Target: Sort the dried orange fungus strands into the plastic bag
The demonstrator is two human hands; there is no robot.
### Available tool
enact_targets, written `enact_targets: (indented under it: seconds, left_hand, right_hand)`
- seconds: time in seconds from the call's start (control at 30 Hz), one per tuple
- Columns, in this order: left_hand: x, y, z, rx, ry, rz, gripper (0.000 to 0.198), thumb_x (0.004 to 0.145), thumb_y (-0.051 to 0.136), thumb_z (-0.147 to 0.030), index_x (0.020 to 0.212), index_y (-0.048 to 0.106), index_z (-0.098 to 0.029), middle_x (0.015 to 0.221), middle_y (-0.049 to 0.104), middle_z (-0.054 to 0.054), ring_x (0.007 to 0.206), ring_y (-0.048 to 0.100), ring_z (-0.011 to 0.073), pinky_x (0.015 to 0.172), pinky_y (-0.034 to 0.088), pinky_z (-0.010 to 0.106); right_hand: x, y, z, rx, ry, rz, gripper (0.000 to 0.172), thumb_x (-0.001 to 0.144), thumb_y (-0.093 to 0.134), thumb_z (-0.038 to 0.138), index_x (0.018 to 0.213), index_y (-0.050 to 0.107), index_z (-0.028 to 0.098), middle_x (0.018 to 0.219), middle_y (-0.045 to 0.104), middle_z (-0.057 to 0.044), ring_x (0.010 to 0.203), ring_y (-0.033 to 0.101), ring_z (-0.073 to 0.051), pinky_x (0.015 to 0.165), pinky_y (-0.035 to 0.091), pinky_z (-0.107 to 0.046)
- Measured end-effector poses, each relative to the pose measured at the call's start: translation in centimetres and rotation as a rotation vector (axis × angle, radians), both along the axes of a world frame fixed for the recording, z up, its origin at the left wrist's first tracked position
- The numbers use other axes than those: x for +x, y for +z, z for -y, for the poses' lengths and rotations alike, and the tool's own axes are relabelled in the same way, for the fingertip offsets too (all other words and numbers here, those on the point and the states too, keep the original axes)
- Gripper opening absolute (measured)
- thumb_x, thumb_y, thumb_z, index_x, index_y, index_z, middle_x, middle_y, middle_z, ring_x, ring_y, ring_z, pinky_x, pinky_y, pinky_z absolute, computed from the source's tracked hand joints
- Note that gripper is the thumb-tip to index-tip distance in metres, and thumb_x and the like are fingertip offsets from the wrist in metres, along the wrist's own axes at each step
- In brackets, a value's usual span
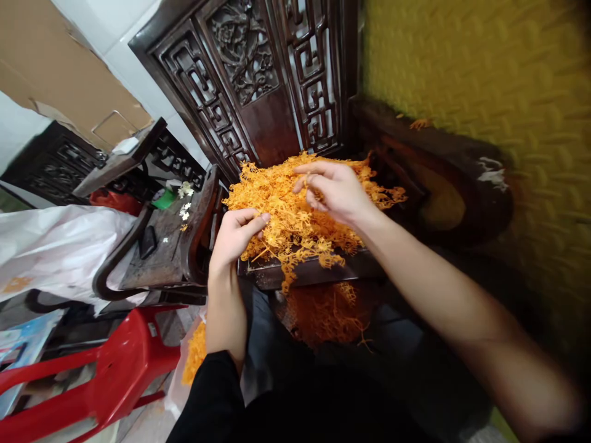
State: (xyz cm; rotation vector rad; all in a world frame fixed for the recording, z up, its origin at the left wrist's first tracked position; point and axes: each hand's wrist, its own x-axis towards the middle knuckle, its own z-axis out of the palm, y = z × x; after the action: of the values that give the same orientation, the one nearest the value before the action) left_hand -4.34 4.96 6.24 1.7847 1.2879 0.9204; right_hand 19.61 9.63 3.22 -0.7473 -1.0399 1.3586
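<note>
A tangled heap of orange plastic flower pieces (295, 215) covers the seat of a dark carved wooden chair (272, 126). At the heap's left edge, my left hand (237, 234) is closed, thumb and forefinger pinched on an orange plastic flower piece. Above the middle of the heap is my right hand (335, 191), its fingers bent inward and the forefinger reaching left. A small orange bit shows among those fingers, but what they grip is too small to make out. Some orange strands hang over the seat's front edge.
More orange pieces lie in a reddish container (323, 314) below the seat and a pale bag (196, 354) by my left leg. A second wooden chair (157, 264) holds a phone (148, 242) and white bits. A red plastic stool (127, 354) stands lower left; yellow textured sheeting (484, 67) is right.
</note>
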Motion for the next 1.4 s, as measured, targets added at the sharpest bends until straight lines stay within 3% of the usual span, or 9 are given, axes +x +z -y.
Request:
enact_targets:
  seconds: [0.13,0.23,0.33,0.47,0.6,0.73,0.9,1.17,1.4]
  left_hand:
    - [0.0,0.4,0.1,-0.015,-0.016,0.011,0.043,0.086,0.077,-0.045,0.058,0.063,-0.016,0.053,0.051,-0.003,0.053,0.036,0.0086,0.054,0.022,0.028]
    - [0.2,0.7,0.3,-0.025,-0.033,-0.047,0.042,0.086,0.077,-0.044,0.058,0.062,-0.016,0.053,0.05,-0.003,0.053,0.036,0.0084,0.054,0.022,0.028]
    - [0.3,0.8,0.5,-0.075,-0.043,-0.132,0.042,0.083,0.078,-0.043,0.057,0.061,-0.015,0.053,0.045,-0.004,0.053,0.034,0.0083,0.054,0.022,0.028]
    - [-0.2,0.8,0.6,-0.136,-0.028,-0.107,0.037,0.081,0.08,-0.039,0.057,0.064,-0.015,0.051,0.046,-0.004,0.052,0.035,0.0078,0.053,0.022,0.027]
    - [-0.7,0.8,0.0,-0.122,-0.005,0.05,0.035,0.08,0.081,-0.037,0.058,0.065,-0.015,0.051,0.049,-0.003,0.05,0.037,0.0073,0.052,0.022,0.027]
    - [-0.9,0.8,-0.4,-0.16,0.014,0.164,0.037,0.079,0.083,-0.04,0.059,0.064,-0.015,0.051,0.049,-0.003,0.049,0.036,0.0067,0.051,0.019,0.026]
    - [-0.9,0.9,-0.6,-0.193,-0.032,0.123,0.04,0.077,0.085,-0.037,0.056,0.06,-0.015,0.049,0.048,-0.004,0.048,0.034,0.0064,0.05,0.019,0.026]
    - [-1.0,0.7,-0.8,-0.14,-0.034,-0.012,0.04,0.079,0.081,-0.045,0.059,0.064,-0.015,0.053,0.049,-0.003,0.052,0.038,0.0084,0.052,0.023,0.026]
    - [-1.3,0.4,-1.3,-0.102,0.042,-0.076,0.036,0.078,0.08,-0.046,0.062,0.069,-0.016,0.052,0.042,-0.004,0.052,0.031,0.0083,0.053,0.019,0.027]
  right_hand:
    - [-1.5,-0.2,1.5,0.104,0.214,0.1,0.033,0.095,0.06,0.043,0.107,0.076,0.016,0.058,0.049,0.005,0.043,0.031,-0.007,0.041,0.02,-0.026]
    - [-2.0,0.0,1.6,0.299,0.239,0.281,0.042,0.086,0.073,0.059,0.091,0.077,0.017,0.065,0.059,0.001,0.058,0.049,-0.011,0.053,0.039,-0.027]
    - [-1.7,0.0,0.7,0.296,-0.052,0.187,0.043,0.082,0.078,0.061,0.081,0.068,0.019,0.075,0.064,-0.001,0.066,0.053,-0.012,0.058,0.041,-0.028]
    - [0.0,0.2,-0.7,0.1,-0.329,-0.172,0.038,0.095,0.063,0.061,0.089,0.055,0.024,0.082,0.059,0.001,0.054,0.039,-0.007,0.044,0.02,-0.024]
    - [0.6,0.0,0.0,0.088,0.115,-0.08,0.037,0.087,0.078,0.05,0.104,0.063,0.021,0.085,0.061,0.0,0.053,0.046,-0.007,0.041,0.018,-0.025]
    - [0.3,-0.8,0.9,0.065,0.567,-0.003,0.072,0.084,0.075,0.069,0.133,0.063,0.017,0.069,0.046,0.007,0.046,0.028,-0.005,0.041,0.01,-0.025]
    - [0.3,-1.4,0.6,0.143,0.789,0.132,0.084,0.074,0.081,0.072,0.133,0.062,0.015,0.061,0.038,0.011,0.046,0.024,-0.004,0.044,0.014,-0.024]
    - [0.1,-0.3,0.7,0.455,0.539,0.768,0.031,0.09,0.073,0.049,0.09,0.075,0.018,0.08,0.071,0.0,0.068,0.058,-0.012,0.065,0.042,-0.028]
    - [0.3,0.3,1.9,0.586,0.33,1.288,0.026,0.099,0.06,0.036,0.084,0.072,0.019,0.076,0.071,-0.006,0.065,0.055,-0.017,0.063,0.033,-0.032]
